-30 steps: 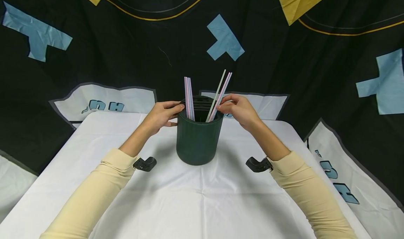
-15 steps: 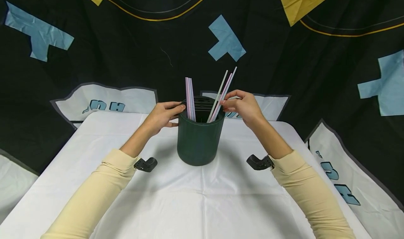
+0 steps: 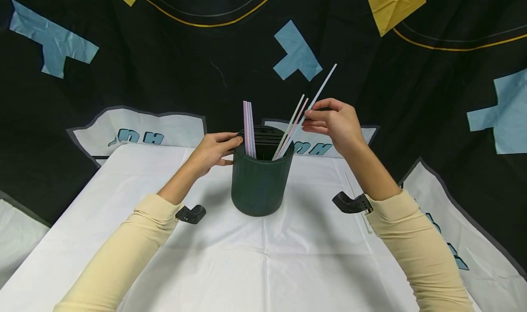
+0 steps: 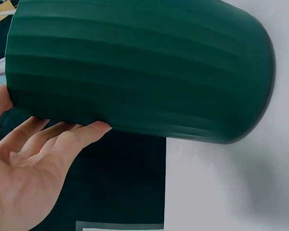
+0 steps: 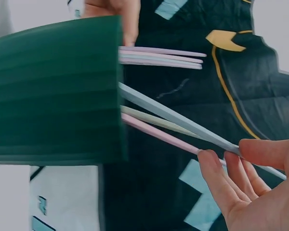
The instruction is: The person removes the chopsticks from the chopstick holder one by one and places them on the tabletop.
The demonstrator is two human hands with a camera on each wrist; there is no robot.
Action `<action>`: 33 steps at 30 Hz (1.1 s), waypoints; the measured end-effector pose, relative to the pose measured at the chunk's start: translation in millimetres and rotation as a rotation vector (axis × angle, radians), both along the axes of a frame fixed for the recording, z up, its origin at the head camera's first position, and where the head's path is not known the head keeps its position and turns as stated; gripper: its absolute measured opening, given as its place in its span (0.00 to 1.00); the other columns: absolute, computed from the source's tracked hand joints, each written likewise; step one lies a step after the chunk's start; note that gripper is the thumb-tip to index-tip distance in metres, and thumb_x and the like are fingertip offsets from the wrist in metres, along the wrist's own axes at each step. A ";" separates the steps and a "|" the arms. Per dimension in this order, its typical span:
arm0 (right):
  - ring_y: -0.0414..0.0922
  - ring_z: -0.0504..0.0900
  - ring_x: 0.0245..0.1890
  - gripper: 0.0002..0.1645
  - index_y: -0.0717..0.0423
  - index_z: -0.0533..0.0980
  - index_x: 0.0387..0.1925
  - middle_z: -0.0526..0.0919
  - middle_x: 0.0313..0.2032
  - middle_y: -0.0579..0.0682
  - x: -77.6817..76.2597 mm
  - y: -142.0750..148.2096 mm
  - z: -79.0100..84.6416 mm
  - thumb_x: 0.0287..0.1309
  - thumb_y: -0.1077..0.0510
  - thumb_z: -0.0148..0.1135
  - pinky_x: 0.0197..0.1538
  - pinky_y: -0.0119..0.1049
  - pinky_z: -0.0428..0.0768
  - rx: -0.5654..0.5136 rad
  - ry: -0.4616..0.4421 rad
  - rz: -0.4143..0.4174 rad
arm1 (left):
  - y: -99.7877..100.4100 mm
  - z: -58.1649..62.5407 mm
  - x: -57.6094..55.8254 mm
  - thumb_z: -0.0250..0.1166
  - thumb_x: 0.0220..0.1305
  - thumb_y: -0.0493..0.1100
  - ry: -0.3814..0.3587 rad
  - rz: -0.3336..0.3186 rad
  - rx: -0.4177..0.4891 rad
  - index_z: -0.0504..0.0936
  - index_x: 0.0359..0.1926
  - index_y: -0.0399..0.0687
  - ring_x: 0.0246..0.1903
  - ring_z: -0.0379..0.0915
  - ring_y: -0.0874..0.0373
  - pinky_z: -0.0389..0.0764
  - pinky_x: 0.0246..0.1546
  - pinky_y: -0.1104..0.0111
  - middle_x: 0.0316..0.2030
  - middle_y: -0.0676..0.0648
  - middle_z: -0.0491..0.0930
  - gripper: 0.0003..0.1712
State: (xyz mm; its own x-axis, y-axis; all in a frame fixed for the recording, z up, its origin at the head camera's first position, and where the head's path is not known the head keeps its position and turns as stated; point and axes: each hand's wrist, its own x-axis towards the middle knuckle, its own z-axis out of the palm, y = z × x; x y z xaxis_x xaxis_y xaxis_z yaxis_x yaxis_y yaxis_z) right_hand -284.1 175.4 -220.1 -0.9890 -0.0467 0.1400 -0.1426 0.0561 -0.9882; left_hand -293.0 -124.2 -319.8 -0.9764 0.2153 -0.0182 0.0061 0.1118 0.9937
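A dark green ribbed bucket stands upright on the white-covered table. My left hand grips its left rim, with the thumb at the edge and fingers along the outer wall. Between the thumb and fingers of my right hand is a light blue straw, tilted right; its lower end is hidden inside the bucket. Beside it lean a pale green straw and a pink straw, the pink one passing by my right fingertips. Several pink and lilac straws stand bunched at the left rim.
A black slotted piece sits at the bucket's back rim. Behind the white tablecloth hangs a black cloth with blue and yellow patches. Something thin and pale lies near my right forearm.
My right hand has moved up and to the right, drawing the light blue straw higher out of the bucket, away from the green and pink ones. My left hand has stayed on the rim.
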 end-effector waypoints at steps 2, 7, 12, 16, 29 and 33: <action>0.44 0.91 0.35 0.08 0.59 0.76 0.47 0.88 0.37 0.48 1.9 3.3 8.7 0.68 0.62 0.62 0.44 0.35 0.88 -0.026 0.012 -0.007 | -0.5 -0.3 -0.5 0.63 0.73 0.48 0.001 0.001 -0.001 0.70 0.71 0.40 0.65 0.75 0.44 0.84 0.53 0.50 0.67 0.39 0.75 0.31; 0.43 0.91 0.35 0.09 0.59 0.76 0.47 0.88 0.38 0.48 8.6 14.3 28.3 0.67 0.62 0.63 0.45 0.34 0.88 -0.076 0.039 -0.026 | -1.4 0.1 -1.0 0.63 0.73 0.48 0.006 -0.001 0.000 0.69 0.72 0.39 0.64 0.75 0.43 0.84 0.53 0.50 0.67 0.38 0.75 0.32; 0.43 0.90 0.36 0.11 0.59 0.76 0.48 0.84 0.40 0.49 11.7 29.7 34.8 0.67 0.62 0.64 0.44 0.33 0.88 -0.084 0.034 -0.042 | -0.2 0.3 -0.4 0.63 0.73 0.49 0.014 0.009 -0.019 0.71 0.71 0.41 0.64 0.75 0.44 0.85 0.53 0.51 0.67 0.40 0.75 0.31; 0.42 0.90 0.34 0.12 0.58 0.76 0.50 0.84 0.40 0.48 9.9 45.1 27.1 0.67 0.61 0.64 0.42 0.32 0.88 -0.048 0.011 -0.066 | 0.5 0.6 0.4 0.63 0.73 0.49 0.015 0.007 -0.018 0.71 0.71 0.41 0.65 0.75 0.44 0.84 0.53 0.50 0.67 0.40 0.75 0.31; 0.32 0.87 0.36 0.19 0.58 0.73 0.60 0.80 0.43 0.39 -8.1 99.1 -32.8 0.73 0.57 0.58 0.42 0.27 0.87 0.228 -0.108 -0.156 | 0.5 -1.6 0.0 0.63 0.73 0.48 0.009 0.006 -0.008 0.70 0.72 0.41 0.65 0.75 0.44 0.84 0.53 0.51 0.67 0.40 0.74 0.31; 0.31 0.88 0.35 0.21 0.63 0.71 0.63 0.83 0.38 0.34 -13.1 115.9 -54.1 0.74 0.58 0.54 0.42 0.28 0.87 0.257 -0.157 -0.153 | -0.1 -1.4 -0.5 0.63 0.73 0.48 0.013 0.010 -0.015 0.70 0.71 0.41 0.64 0.76 0.44 0.85 0.53 0.51 0.67 0.40 0.75 0.31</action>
State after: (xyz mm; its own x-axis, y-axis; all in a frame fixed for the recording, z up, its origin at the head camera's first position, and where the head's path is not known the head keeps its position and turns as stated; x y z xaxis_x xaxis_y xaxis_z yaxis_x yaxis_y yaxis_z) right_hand -297.2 291.3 -274.3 -0.9959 0.0900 -0.0113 0.0393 0.3157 -0.9480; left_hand -293.6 -124.3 -321.2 -0.9786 0.2055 -0.0086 0.0180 0.1272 0.9917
